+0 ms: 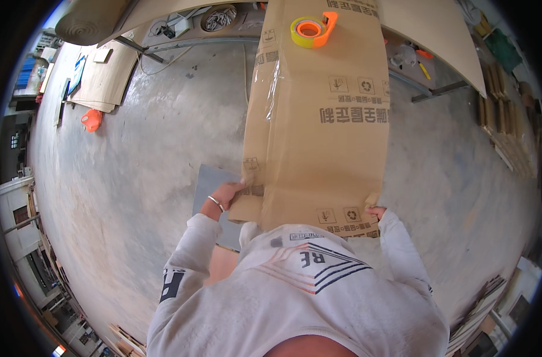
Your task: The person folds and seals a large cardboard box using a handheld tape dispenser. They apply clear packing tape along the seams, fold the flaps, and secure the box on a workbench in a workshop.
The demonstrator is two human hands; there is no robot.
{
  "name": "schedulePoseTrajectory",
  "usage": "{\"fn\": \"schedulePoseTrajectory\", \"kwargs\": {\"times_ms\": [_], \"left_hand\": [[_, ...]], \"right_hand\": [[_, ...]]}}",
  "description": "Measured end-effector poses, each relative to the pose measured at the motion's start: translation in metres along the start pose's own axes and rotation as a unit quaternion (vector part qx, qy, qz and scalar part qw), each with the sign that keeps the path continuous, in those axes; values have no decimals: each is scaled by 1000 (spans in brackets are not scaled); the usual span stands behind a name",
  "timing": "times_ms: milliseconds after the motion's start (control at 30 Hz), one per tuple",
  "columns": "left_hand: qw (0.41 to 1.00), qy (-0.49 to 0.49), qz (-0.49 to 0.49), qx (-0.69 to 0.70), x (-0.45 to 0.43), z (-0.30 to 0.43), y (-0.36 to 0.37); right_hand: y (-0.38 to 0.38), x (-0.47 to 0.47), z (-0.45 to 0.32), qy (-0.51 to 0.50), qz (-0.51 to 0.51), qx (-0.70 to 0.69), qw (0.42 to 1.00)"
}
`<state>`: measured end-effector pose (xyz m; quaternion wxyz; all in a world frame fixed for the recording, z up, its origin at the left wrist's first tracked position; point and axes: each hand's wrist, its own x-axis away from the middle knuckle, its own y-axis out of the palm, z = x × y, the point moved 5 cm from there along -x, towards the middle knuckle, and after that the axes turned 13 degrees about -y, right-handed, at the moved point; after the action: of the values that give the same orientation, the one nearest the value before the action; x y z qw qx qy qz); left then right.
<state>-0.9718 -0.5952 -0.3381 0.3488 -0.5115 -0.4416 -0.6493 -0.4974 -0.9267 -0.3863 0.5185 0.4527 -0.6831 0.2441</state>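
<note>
A long piece of brown packing cardboard [324,151] with printed writing and symbols stretches from the bench to the front of my body. My left hand [228,193], with a metal bangle at the wrist, grips its left edge near the close end. On the opposite side, my right hand [375,211] pinches the right edge, where the sheet is creased. Clear tape [274,85] runs along a seam left of the middle. An orange and yellow tape dispenser [313,30] lies on the far part of the cardboard.
A workbench [427,35] spans the far side, with a shelf underneath holding a bowl of small parts [218,18] and a yellow cutter [424,70]. A grey panel [213,192] is beside my left hand. Stacked boards [505,116] stand right; an orange container [91,120] sits left.
</note>
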Motion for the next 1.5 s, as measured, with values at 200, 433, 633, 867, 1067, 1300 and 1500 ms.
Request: {"fn": "schedulePoseTrajectory", "kwargs": {"times_ms": [200, 433, 633, 867, 1067, 1300, 1500], "left_hand": [[996, 18, -14, 91, -10, -14, -11], [987, -11, 72, 146, -6, -12, 0], [912, 146, -154, 351, 20, -62, 2], [862, 439, 149, -204, 54, 3, 31], [907, 390, 133, -83, 20, 25, 39], [902, 361, 219, -83, 13, 31, 33], [932, 335, 119, -76, 19, 64, 52]], "right_hand": [[11, 18, -4, -30, -99, -158, 982], [-24, -4, 24, 27, -35, -110, 993], [19, 97, -46, -166, -33, -85, 982], [21, 56, -33, -446, -62, 132, 883], [17, 45, -46, -501, 18, 85, 861], [-4, 2, -66, -525, 188, 141, 818], [-43, -71, -61, -519, 242, -31, 819]]}}
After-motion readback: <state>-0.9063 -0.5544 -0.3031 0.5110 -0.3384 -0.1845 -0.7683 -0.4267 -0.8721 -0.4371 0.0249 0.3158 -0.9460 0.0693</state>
